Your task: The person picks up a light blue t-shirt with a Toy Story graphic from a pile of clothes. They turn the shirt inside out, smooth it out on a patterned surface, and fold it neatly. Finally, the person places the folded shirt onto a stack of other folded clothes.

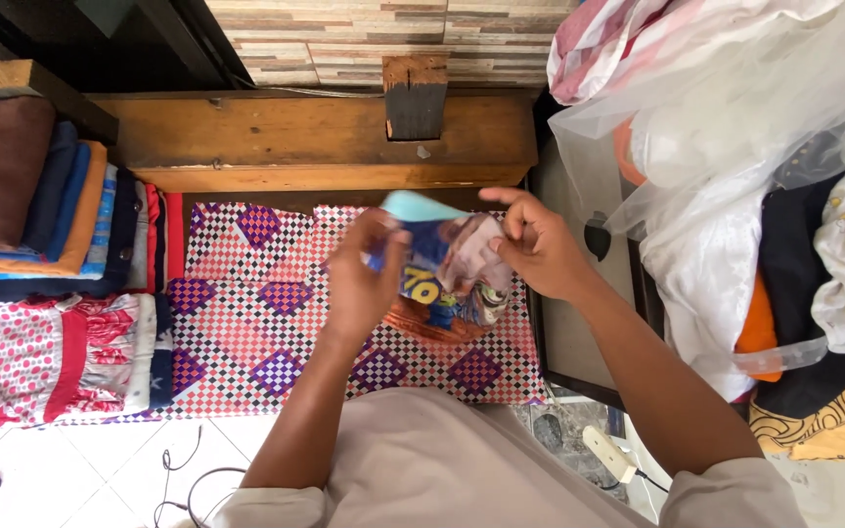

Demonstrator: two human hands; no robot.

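Printed garment (447,269) pinched in both hands' fingers (515,235), above checkered mat (246,332), wooden ledge (325,132) beyond.

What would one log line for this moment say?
left hand: holds garment | right hand: holds garment | below: mat

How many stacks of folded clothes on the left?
2. One stack of plain folded pieces at the upper left; one pink dotted stack below it. Loose clothes pile on the right may hide more.
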